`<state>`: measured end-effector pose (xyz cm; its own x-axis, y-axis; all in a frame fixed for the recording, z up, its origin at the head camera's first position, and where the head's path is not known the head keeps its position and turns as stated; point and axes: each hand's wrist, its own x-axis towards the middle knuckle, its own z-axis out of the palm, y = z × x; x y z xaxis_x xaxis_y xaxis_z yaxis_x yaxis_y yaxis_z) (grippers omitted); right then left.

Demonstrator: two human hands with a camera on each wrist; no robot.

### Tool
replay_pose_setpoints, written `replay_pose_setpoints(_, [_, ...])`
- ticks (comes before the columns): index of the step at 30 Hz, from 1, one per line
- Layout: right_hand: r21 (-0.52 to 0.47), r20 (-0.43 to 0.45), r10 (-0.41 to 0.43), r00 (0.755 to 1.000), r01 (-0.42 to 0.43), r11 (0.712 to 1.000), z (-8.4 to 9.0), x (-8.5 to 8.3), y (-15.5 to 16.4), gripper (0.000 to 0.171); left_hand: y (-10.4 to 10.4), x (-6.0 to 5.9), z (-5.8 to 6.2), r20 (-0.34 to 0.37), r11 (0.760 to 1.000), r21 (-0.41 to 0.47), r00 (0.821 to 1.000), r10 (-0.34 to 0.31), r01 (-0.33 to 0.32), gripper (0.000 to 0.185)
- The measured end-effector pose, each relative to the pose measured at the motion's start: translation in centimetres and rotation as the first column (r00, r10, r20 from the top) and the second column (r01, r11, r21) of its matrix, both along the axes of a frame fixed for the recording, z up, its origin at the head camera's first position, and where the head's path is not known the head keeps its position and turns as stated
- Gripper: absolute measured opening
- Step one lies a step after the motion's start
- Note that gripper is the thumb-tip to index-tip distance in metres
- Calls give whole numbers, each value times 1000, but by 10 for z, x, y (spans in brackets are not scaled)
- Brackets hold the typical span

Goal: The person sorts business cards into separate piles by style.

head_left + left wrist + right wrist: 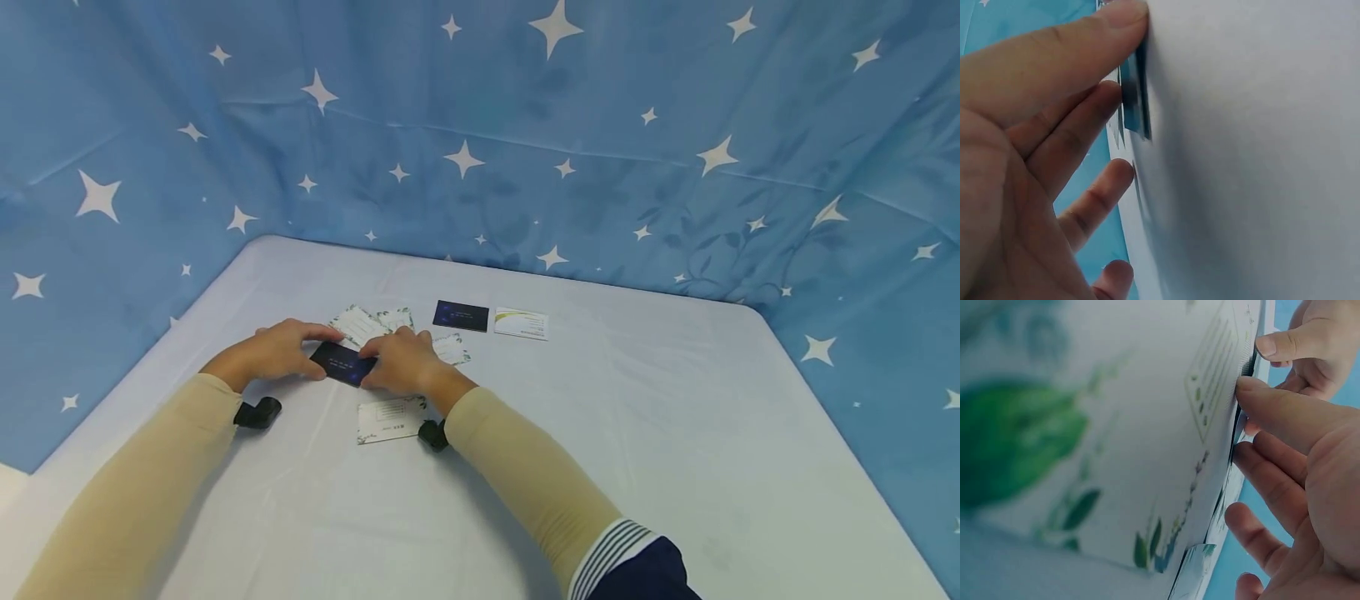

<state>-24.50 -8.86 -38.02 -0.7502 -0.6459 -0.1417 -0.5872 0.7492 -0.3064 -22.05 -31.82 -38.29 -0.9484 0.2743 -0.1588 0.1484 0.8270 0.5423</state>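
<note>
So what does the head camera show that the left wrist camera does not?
Only the head view shows the right hand, the whole table, the other dark card, the white cards such as the near one, and the starry blue cloth behind. Only the left wrist view shows, from close up, the thumb and a finger pinching the dark card's edge. Both show the left hand gripping that card.

Lines of print run across the white leaf-edged paper card [1210, 375]. They are too blurred to read. Nothing else is legible.
</note>
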Motion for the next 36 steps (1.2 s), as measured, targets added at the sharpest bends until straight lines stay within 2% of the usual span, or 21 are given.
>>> replay_pose_setpoints(6, [0, 6, -2, 1000, 2, 1000, -1, 0, -1, 48, 2, 0, 0, -17, 1000, -2, 1000, -19, 19, 55])
replay_pose_setpoints(15, [-9, 25, -2, 1000, 2, 1000, -1, -2, 2, 49, 10, -5, 5, 85, 1000, -9, 996, -12, 13, 55])
replay_pose_setpoints(23, [-22, 33, -22, 999, 23, 999, 1, -1, 7, 65, 13, -1, 9, 120, 999, 41, 993, -2, -3, 60])
replay_pose_setpoints(28, [-63, 48, -25, 999, 29, 998, 3, -2, 14, 66, 15, 0, 14, 103, 997, 73, 995, -7, 0, 60])
replay_pose_setpoints(32, [-98, 50, -2, 999, 7, 995, 6, -5, 23, 63, 21, 0, 18, 67, 996, 87, 998, -18, 12, 60])
replay_pose_setpoints(36, [-147, 56, -14, 998, 22, 989, 9, -9, 36, 61, 28, 0, 21, 21, 997, 78, 1000, -21, 19, 60])
